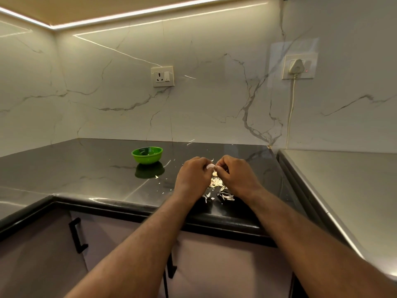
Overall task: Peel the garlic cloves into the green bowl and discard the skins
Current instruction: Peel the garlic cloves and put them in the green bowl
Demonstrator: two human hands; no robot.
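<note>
We see a bright light strip overhead glaring on the glossy dark tabletop; edges bow, focus slightly soft.

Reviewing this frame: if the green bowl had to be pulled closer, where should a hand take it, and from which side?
The bowl stands upright and open, its rounded wall narrowing to the base, so probably pinch the rim, thumb inside, coming from its near right, where the left hand, holding the clove, is closest.

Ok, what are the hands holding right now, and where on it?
A garlic clove: the left hand grips its body, and the right hand pinches the end facing it, probably the skin.
</note>
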